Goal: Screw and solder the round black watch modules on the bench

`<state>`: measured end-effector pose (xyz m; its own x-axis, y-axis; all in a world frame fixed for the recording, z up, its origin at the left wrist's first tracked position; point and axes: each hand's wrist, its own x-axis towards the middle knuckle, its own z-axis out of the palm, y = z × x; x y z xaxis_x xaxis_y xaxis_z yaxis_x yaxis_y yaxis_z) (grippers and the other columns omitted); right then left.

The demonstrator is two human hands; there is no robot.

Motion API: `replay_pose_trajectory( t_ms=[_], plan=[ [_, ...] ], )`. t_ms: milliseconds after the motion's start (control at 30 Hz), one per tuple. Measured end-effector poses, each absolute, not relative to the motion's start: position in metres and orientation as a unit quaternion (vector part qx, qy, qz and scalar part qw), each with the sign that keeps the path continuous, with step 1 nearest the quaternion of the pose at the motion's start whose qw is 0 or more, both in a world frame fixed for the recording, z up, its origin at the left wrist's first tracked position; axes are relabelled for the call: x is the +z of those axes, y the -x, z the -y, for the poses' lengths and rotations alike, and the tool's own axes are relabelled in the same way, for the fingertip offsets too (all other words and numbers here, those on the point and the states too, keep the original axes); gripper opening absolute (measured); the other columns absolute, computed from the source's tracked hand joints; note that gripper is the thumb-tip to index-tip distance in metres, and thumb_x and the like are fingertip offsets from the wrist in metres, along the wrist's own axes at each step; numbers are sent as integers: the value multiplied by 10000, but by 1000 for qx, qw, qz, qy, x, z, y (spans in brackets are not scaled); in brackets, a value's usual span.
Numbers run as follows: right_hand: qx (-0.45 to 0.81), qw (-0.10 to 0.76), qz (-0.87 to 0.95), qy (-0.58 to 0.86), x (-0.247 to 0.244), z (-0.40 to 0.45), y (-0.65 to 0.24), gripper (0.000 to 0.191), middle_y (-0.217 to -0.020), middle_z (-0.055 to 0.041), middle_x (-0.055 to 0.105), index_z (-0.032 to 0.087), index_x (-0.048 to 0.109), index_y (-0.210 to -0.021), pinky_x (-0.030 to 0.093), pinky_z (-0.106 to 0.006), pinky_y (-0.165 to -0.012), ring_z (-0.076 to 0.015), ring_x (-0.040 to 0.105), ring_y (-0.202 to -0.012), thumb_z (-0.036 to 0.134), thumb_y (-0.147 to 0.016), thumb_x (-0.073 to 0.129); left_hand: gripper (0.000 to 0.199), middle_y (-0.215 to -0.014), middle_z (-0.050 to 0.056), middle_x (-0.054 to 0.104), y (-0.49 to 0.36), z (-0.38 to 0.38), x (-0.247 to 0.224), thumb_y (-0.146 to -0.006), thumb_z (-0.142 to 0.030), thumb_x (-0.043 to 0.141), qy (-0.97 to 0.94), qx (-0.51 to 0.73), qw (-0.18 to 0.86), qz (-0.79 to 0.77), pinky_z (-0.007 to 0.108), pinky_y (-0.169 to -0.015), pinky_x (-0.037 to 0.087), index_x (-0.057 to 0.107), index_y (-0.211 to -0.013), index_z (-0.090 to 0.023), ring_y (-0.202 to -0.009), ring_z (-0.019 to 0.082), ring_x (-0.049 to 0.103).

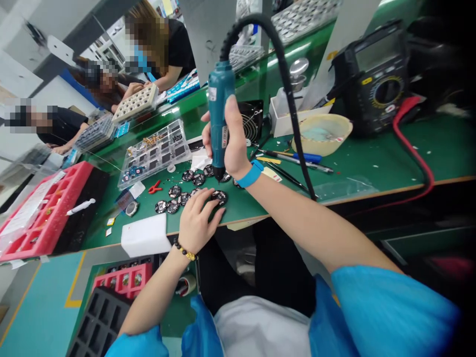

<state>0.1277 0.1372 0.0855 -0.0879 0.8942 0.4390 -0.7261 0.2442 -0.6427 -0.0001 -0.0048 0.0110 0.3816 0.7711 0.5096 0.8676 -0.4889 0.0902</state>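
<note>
My right hand (234,141) is wrapped round a teal electric screwdriver (220,119), held upright with its tip down and a black cable curving from its top. Just below that tip lies a round black circuit part (220,198) on the green table (245,206). The fingertips of my left hand (197,218) rest at the left side of this part; its thumb and fingers are spread round the near edge. Several similar round parts (172,206) are grouped to the left and behind my hands.
Behind stands a clear compartment box (154,153). Red pliers (155,187), a white block (146,235) and a red foam tray (48,213) are on the left. Pens (312,157), a yellowish bowl (322,134) and a multimeter (375,84) sit right. People work across the table.
</note>
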Motion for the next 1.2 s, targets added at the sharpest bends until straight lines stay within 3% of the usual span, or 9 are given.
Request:
replay_pose_trajectory(
  t_ms=[200,567,800,1033,1200],
  plan=[
    [633,614,464,85,77,-130,-121,558,-668,16,583,220,569,-888,329,-265,-388,-111,462,-435,757,-986,456,156,-1362,95,672,2,-3,9,-986,-302,674,804,-259,22,535,529,-1196,443,647,-1119,-225,-1342,281,583],
    [620,603,497,74,67,-126,-116,614,-670,12,563,211,584,-919,338,-257,-386,-121,475,-452,810,-966,455,86,-1299,60,704,-1,-5,11,-1012,-273,632,797,-271,-10,539,492,-1175,445,631,-1087,-231,-1270,247,618],
    [610,610,496,95,75,-120,-120,609,-674,8,541,204,622,-957,315,-283,-416,-132,441,-464,756,-1016,372,77,-1301,56,709,-2,-3,11,-1013,-269,629,797,-271,-14,540,490,-1176,447,633,-1082,-234,-1264,247,619],
    [611,593,514,106,72,-118,-119,585,-669,16,529,238,564,-915,327,-303,-429,-149,437,-472,798,-982,406,84,-1295,60,710,-2,-4,11,-1015,-262,624,794,-277,-20,541,495,-1164,456,637,-1093,-236,-1265,248,611],
    [607,571,548,73,68,-116,-117,680,-568,42,464,223,536,-875,299,-291,-417,-134,421,-441,856,-973,309,80,-1267,70,715,-2,-4,11,-1017,-268,620,793,-283,-20,539,491,-1147,469,640,-1084,-230,-1255,250,606]
  ],
)
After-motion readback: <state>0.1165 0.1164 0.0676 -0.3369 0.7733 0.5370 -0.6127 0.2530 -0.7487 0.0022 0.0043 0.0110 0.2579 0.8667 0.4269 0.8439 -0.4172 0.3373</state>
